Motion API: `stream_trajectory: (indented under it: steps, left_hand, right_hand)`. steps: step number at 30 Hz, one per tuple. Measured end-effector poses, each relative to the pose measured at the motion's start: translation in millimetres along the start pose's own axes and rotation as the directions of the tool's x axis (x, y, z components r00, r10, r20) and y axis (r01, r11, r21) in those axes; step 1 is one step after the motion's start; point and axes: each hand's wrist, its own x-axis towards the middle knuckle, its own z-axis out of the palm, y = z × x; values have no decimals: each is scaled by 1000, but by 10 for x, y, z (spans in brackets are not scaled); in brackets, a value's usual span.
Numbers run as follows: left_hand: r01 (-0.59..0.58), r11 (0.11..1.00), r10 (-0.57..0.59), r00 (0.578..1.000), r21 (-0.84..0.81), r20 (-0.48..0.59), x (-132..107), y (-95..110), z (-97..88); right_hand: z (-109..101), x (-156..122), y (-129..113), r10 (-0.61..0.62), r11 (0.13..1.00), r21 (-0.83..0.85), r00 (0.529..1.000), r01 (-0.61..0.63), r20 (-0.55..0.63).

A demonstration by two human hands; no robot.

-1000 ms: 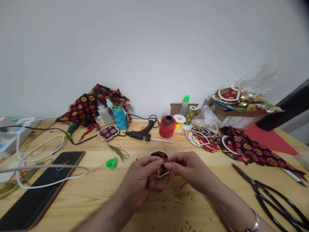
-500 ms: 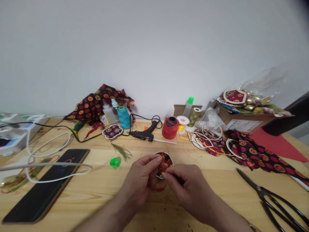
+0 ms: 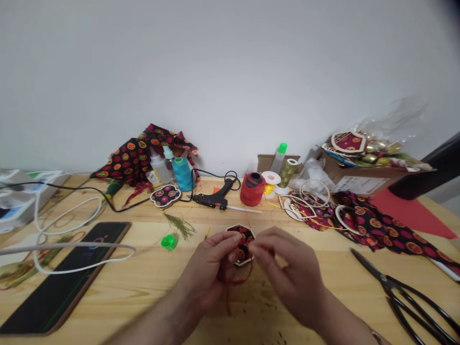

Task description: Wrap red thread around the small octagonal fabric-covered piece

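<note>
1. Head view: my left hand (image 3: 205, 269) grasps ribbon (image 3: 238, 282); I can't tell what my right hand (image 3: 293, 270) pinches.
2. Octagon (image 3: 246, 235) sits between them.
3. The ribbon now trails lower; work seems unfinished.

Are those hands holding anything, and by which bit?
Red ribbon, seemingly, pinched in the left hand above its dangling loop; whether the right hand grips it too can't be told.
</note>
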Motion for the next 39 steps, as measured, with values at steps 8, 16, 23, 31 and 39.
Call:
stream_trajectory:
  steps: [8, 16, 23, 31, 39]
  left_hand:
    - [18, 994, -23, 999, 104, 40, -14, -52, -30]
    - [88, 989, -98, 991, 122, 85, -20, -64, 7]
    - [61, 976, -72, 997, 209, 42, -50, -60, 25]
    - [-27, 954, 21, 1000, 298, 22, -80, -29, 80]
    - [-55, 948, 74, 996, 312, -49, -66, -26, 47]
  right_hand:
    - [50, 131, 199, 537, 776, 354, 842, -521, 62]
    - [39, 115, 160, 452, 846, 295, 891, -443, 41]
    - [25, 111, 130, 437, 874, 204, 897, -441, 69]
    - [35, 124, 128, 466, 832, 289, 879, -474, 101]
    - [60, 100, 126, 477, 427, 703, 802, -568, 359]
